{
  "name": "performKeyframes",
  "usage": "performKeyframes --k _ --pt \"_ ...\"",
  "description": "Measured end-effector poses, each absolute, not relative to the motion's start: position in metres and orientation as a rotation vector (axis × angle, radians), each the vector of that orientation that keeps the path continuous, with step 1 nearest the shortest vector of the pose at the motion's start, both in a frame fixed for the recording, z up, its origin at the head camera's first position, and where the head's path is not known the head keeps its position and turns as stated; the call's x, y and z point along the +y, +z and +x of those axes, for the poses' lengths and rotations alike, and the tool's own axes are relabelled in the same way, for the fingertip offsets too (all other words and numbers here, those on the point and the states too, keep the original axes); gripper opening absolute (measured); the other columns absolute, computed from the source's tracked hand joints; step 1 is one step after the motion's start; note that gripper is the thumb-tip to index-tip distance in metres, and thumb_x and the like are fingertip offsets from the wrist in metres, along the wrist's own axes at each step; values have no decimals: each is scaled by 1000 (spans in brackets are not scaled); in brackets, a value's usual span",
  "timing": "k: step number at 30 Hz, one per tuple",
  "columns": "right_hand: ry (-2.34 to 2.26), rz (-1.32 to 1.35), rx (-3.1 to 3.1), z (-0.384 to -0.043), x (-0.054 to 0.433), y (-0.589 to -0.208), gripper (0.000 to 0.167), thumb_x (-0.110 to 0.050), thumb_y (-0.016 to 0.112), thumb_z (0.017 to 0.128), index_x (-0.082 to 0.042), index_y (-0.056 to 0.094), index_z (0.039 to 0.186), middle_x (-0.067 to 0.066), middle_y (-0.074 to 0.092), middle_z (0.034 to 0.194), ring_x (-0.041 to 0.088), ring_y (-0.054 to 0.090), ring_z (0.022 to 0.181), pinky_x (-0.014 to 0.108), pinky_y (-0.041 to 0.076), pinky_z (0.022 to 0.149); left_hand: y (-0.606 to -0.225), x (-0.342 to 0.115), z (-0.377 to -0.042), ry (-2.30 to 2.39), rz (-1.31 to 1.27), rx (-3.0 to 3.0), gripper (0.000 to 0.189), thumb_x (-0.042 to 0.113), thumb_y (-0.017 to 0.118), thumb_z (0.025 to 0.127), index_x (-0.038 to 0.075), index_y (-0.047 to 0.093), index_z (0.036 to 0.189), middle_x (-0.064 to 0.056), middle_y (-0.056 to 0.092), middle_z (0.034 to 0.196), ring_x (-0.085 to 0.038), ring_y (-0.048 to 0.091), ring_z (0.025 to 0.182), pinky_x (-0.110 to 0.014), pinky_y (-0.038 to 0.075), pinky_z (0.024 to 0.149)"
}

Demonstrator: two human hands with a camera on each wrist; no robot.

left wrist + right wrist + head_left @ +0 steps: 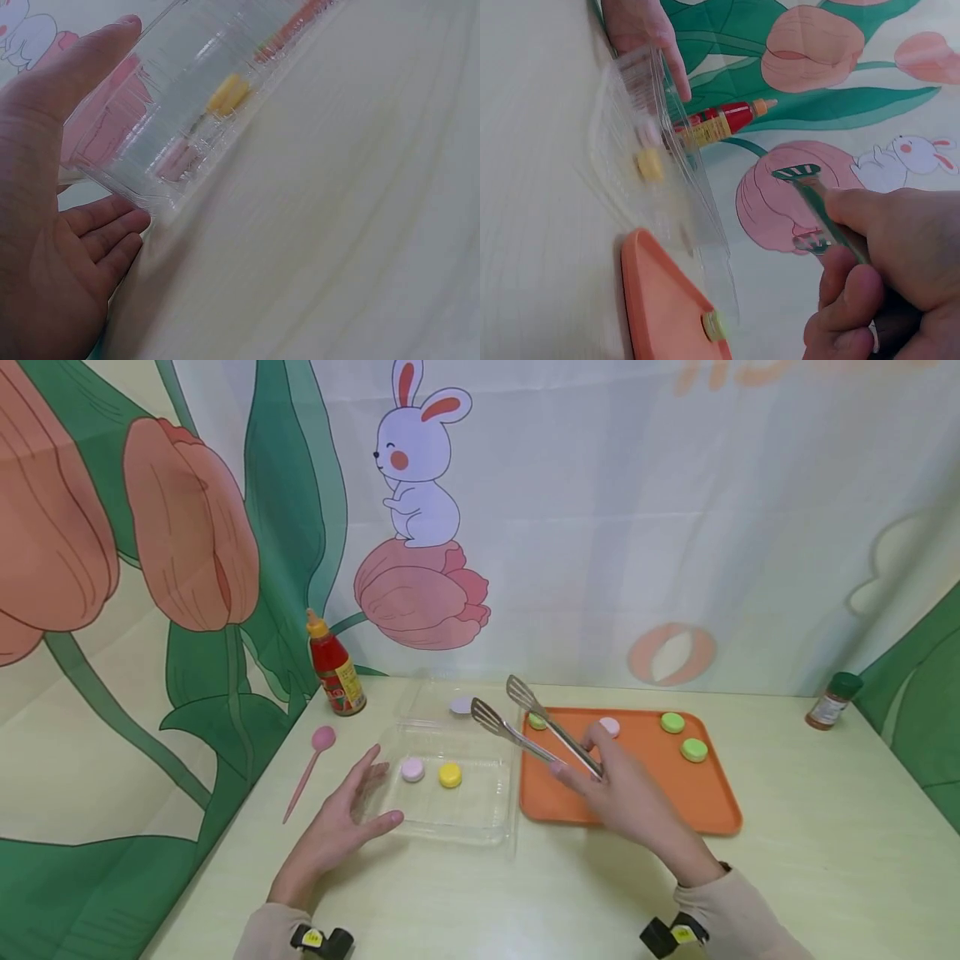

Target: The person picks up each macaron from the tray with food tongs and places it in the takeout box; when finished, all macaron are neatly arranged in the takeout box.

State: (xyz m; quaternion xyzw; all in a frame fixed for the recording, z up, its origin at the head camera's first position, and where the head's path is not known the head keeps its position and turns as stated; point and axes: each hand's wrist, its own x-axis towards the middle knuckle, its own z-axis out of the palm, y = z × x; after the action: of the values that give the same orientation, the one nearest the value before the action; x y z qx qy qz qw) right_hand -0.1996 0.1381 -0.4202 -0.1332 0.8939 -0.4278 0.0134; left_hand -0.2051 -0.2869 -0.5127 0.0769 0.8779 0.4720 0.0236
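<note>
My right hand [630, 793] grips metal tongs [555, 731], whose slotted tips stand apart with nothing between them, above the left part of the orange tray [720, 818]. On that tray sit several green macarons [694, 750] and a pale pink macaron [609, 727]. A clear plastic container [450, 827] with its lid folded back lies left of the tray. Inside it are a lilac macaron [412, 769] and a yellow macaron [450, 775], side by side. My left hand [67, 247] is at the container's left side, thumb and fingers spread around its corner, holding nothing.
A pink spoon [311, 768] lies left of the left hand. Behind it a red sauce bottle [337, 668] with a yellow cap stands near the printed curtain. At the far right is a small green-lidded jar [832, 702].
</note>
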Motion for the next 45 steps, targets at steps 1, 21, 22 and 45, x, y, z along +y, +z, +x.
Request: performKeyframes --k 1,21,22,45 --pt "-1360 -399 2787 -199 142 -421 47 -51 75 106 -16 47 119 -3 43 63 14 39 48 26 33 44 -513 -287 -205 1460 237 2718 111 45 88 96 41 14 179 -9 41 178 -38 28 169 -67 20 136" --pt "-1365 -6 3032 -183 228 -449 73 -64 70 104 -4 44 136 5 54 68 19 51 53 33 43 44 -518 -284 -207 1472 260 2711 111 43 89 96 34 16 180 -9 43 177 -39 32 168 -68 22 135" --pt "-1341 22 3044 -181 234 -451 75 -65 69 104 -3 44 138 7 55 71 21 53 55 34 44 45 -519 -284 -207 1468 262 2714 111 43 89 96 34 16 180 -9 43 177 -39 32 167 -68 22 135" --pt "-1090 349 3068 -154 311 -494 71 -66 58 109 0 45 131 9 52 77 23 48 63 35 37 51 -514 -288 -206 1438 270 2754 109 45 86 98 33 15 180 -11 44 176 -40 34 166 -71 22 134"
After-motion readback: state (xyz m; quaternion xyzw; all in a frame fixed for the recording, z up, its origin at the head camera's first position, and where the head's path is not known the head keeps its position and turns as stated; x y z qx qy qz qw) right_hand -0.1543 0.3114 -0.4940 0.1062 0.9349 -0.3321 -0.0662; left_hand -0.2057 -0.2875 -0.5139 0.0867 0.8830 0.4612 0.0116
